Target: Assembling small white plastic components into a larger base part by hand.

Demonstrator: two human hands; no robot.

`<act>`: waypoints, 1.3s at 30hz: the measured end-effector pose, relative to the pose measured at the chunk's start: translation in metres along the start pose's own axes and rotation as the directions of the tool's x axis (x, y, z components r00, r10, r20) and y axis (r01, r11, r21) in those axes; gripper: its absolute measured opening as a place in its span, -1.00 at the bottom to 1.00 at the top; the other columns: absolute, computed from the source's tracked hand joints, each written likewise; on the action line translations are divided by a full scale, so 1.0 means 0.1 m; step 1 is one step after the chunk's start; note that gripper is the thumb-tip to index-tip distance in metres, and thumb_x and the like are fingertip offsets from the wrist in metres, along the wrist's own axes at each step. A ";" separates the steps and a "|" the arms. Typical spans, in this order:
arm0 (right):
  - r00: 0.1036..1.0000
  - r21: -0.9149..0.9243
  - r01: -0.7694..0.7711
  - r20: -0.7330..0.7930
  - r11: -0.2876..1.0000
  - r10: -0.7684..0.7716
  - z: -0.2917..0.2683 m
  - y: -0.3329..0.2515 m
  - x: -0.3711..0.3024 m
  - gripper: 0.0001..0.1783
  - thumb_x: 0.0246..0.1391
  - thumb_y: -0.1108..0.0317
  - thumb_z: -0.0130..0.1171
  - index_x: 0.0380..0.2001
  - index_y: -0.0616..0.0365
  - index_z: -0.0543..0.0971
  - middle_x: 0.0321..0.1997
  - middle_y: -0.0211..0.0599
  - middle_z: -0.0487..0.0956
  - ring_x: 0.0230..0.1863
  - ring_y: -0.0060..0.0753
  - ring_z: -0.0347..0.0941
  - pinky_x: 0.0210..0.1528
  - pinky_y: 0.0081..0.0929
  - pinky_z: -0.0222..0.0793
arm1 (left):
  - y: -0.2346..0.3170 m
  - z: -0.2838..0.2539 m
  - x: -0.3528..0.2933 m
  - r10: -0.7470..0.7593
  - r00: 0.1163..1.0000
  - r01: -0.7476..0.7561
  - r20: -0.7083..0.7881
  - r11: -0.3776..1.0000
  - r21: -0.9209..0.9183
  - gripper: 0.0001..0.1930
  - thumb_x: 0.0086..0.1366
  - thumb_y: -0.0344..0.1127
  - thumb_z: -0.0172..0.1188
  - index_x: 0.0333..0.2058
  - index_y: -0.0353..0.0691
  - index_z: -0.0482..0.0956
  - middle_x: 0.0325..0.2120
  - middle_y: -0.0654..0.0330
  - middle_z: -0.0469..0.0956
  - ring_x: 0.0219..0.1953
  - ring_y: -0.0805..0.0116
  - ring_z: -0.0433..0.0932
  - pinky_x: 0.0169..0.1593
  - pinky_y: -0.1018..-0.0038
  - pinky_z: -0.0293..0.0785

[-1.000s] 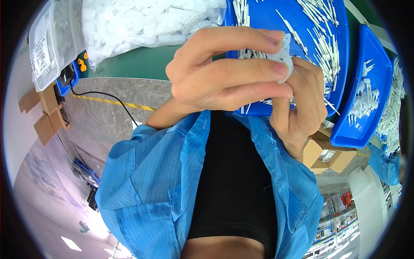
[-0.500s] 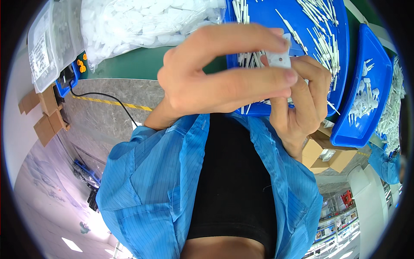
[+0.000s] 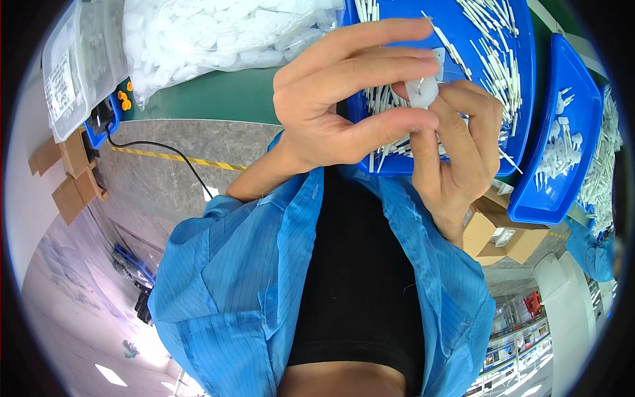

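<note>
A small translucent white plastic piece (image 3: 422, 92), with a thin shiny line across it, sits between my two hands above the near part of a blue tray. My left hand (image 3: 350, 96) comes from the left, its thumb at the piece's lower edge and a finger at its upper edge. The other fingers are stretched out above. My right hand (image 3: 463, 135) grips the piece from the right with bent fingers, which partly hide it. Behind the hands the large blue tray (image 3: 413, 20) holds many thin white sticks (image 3: 499, 73).
A smaller blue tray (image 3: 529, 195) at the right holds white stick parts with wider heads. More white sticks (image 3: 598, 165) lie beyond it. At the far left stand a bag of white plastic pieces (image 3: 225, 40) and a clear bin (image 3: 89, 66). An open cardboard box (image 3: 486, 231) sits below the trays.
My left hand has drawn back slightly and turned, its fingers now more spread. The white piece has been tilted, from a flat face with holes to a rounded side.
</note>
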State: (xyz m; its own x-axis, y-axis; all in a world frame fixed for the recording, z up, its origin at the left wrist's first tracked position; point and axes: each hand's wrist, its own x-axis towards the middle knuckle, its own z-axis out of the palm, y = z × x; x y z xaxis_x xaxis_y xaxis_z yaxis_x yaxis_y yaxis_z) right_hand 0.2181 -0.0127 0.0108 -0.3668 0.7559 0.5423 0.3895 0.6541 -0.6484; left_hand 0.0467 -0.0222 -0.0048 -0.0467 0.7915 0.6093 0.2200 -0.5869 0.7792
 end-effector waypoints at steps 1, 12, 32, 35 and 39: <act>1.000 0.000 -0.006 -0.007 1.000 0.006 -0.01 0.00 0.00 -0.67 -0.23 0.45 0.47 -0.27 0.21 0.70 -0.29 -0.26 0.54 -0.22 -0.16 0.45 -0.19 -0.31 0.38 | 0.06 0.05 0.03 -0.002 1.000 0.002 -0.002 1.000 0.001 -0.63 0.00 -0.34 0.58 -0.23 -0.40 0.71 -0.13 -0.07 0.59 -0.13 0.08 0.73 -0.18 0.44 0.72; 0.894 0.690 -0.433 0.246 0.579 0.375 -0.19 0.03 0.09 -0.78 -0.10 0.44 0.39 -0.30 0.22 0.71 -0.39 -0.31 0.47 -0.39 -0.41 0.28 -0.32 -0.48 0.22 | 0.21 -0.16 0.14 -0.119 0.929 0.154 0.350 0.985 -0.075 -0.80 -0.08 -0.44 0.57 -0.55 -0.35 0.68 -0.36 0.02 0.58 -0.05 -0.13 0.68 -0.08 0.41 0.66; 0.768 -0.484 -0.452 0.216 0.749 0.603 -0.32 0.31 0.31 -0.83 0.12 0.36 0.30 -0.29 0.26 0.62 -0.57 -0.21 0.58 -0.56 -0.30 0.56 -0.44 -0.40 0.44 | -0.11 0.21 -0.07 -0.537 0.843 0.339 -0.029 0.573 -0.746 -0.79 0.32 -0.50 0.29 -0.15 -0.50 0.54 -0.06 -0.10 0.50 -0.10 0.09 0.68 -0.02 0.26 0.71; 0.722 -0.244 -0.643 0.121 0.726 0.681 -0.38 0.27 0.30 -0.84 0.07 0.44 0.30 -0.29 0.29 0.61 -0.70 -0.42 0.42 -0.61 -0.74 0.26 -0.54 -0.61 0.23 | -0.04 0.18 0.00 -0.604 0.797 0.351 -0.018 0.487 -0.800 -0.78 0.36 -0.53 0.23 -0.08 -0.49 0.46 -0.13 -0.04 0.49 -0.05 0.11 0.65 0.02 0.29 0.69; 0.621 -0.215 -0.733 0.174 0.645 0.764 -0.55 0.27 0.27 -0.74 0.15 0.31 0.32 -0.22 0.31 0.61 -0.67 -0.49 0.41 -0.63 -0.75 0.14 -0.58 -0.60 0.03 | -0.21 0.10 -0.13 -0.557 0.830 0.401 -0.022 0.625 -0.670 -0.79 0.37 -0.51 0.22 -0.09 -0.49 0.45 -0.11 -0.02 0.49 -0.12 0.15 0.67 -0.01 0.33 0.69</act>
State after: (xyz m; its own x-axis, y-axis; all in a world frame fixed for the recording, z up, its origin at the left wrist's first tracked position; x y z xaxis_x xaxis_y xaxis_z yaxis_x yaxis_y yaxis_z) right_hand 0.2652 0.0273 0.0374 -0.0771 0.9648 -0.2516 0.7018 -0.1267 -0.7010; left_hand 0.0529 -0.0186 -0.0306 -0.1832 0.9802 0.0749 -0.5342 -0.1633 0.8295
